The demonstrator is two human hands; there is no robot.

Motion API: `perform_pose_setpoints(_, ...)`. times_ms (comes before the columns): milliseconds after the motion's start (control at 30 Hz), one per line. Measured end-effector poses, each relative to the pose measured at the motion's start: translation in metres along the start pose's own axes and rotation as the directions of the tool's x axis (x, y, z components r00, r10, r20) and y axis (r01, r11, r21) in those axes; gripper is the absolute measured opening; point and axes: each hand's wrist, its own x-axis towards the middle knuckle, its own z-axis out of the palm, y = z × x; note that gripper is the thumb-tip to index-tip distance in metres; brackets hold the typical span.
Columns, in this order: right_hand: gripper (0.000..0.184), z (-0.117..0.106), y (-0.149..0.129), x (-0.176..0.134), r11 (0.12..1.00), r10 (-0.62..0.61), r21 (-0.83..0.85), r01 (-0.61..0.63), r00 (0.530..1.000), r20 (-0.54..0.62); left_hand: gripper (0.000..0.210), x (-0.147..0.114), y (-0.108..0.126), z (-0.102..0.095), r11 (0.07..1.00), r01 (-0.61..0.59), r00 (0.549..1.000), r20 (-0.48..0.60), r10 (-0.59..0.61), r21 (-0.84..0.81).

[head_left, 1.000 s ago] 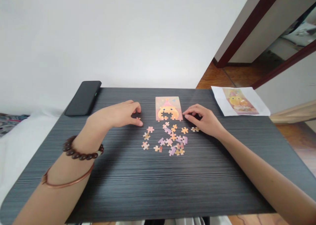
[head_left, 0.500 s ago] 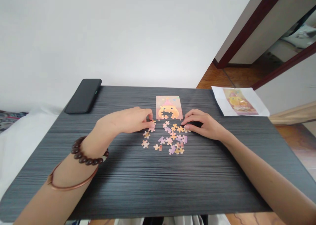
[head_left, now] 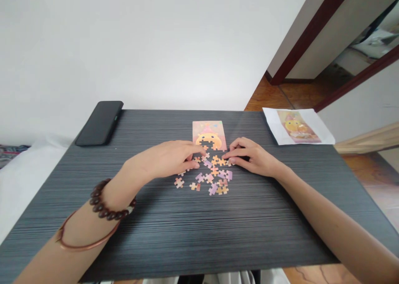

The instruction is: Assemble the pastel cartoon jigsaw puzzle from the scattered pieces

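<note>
A partly assembled jigsaw puzzle (head_left: 208, 127) with a yellow cartoon face lies toward the back of the table, with a gap in its lower part. Several loose puzzle pieces (head_left: 209, 177) are scattered in front of it. Over the left side of these pieces is my left hand (head_left: 171, 159), thumb and index finger apart, with nothing visible between them. Its fingers cover some pieces. To the right, my right hand (head_left: 254, 156) rests on the table, fingertips touching orange puzzle pieces (head_left: 221, 162); its thumb and index finger are spread.
A black phone-like device (head_left: 100, 123) lies at the table's back left. On the back right, a white sheet (head_left: 326, 132) carries a printed picture of the yellow character. A white wall (head_left: 174, 47) stands behind the dark wood-grain table (head_left: 187, 234).
My left hand has moved right and nearer, from the left edge of the loose pieces to over them, its fingers spreading. The right hand stays by the orange pieces. The view has shifted slightly.
</note>
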Motion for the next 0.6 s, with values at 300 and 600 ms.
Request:
perform_pose_setpoints(300, 0.020, -0.002, -0.001, 0.001, 1.000, -0.014, -0.007, 0.014, 1.000, 0.019, 0.027, 0.025, -0.012, 0.040, 0.945, -0.281, 0.887, -0.330, 0.323, 0.169)
perform_pose_setpoints(600, 0.025, -0.001, -0.002, -0.001, 1.000, -0.014, -0.011, 0.014, 0.999, 0.032, 0.013, 0.025, -0.019, 0.044, 0.943, -0.332, 0.860, -0.416, 0.296, -0.015)
